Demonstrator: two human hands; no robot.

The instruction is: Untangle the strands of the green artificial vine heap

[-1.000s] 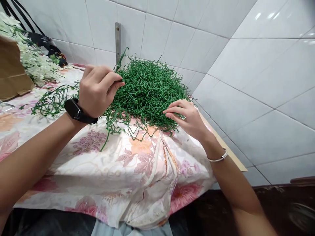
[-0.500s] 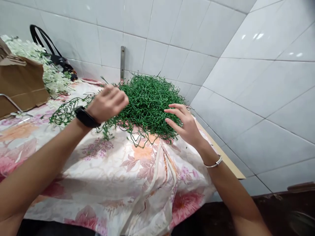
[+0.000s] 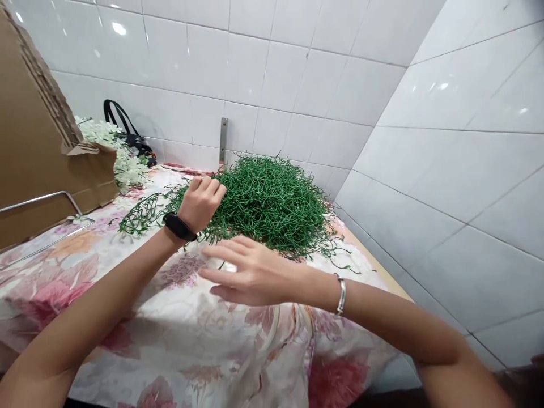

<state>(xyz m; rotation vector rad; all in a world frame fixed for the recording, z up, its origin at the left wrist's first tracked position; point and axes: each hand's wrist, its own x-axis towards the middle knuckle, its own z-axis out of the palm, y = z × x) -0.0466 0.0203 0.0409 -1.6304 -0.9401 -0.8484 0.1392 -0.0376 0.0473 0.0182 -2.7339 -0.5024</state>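
Observation:
A large heap of thin green plastic stems [image 3: 272, 204] is piled on the flowered cloth. My left hand [image 3: 200, 203], with a black band on its wrist, is curled closed at the heap's left front. Its fingers are turned away, so whatever lies in them is hidden. Nearer to me, in front of the heap, my right hand [image 3: 249, 272] reaches leftward above the cloth. Its fingers are apart, a little blurred, and nothing shows between them.
The flowered cloth [image 3: 182, 317] covers the table. At left stand a cardboard box [image 3: 51, 164] and a bent metal wire [image 3: 42, 198]. White artificial flowers [image 3: 130, 167] and a black-handled bag [image 3: 138, 144] lie behind. Tiled walls [image 3: 425, 192] bound the back and right.
My right hand has moved left from the heap's right side to the cloth in front of it. My left hand stays closed by the heap. The camera view has shifted.

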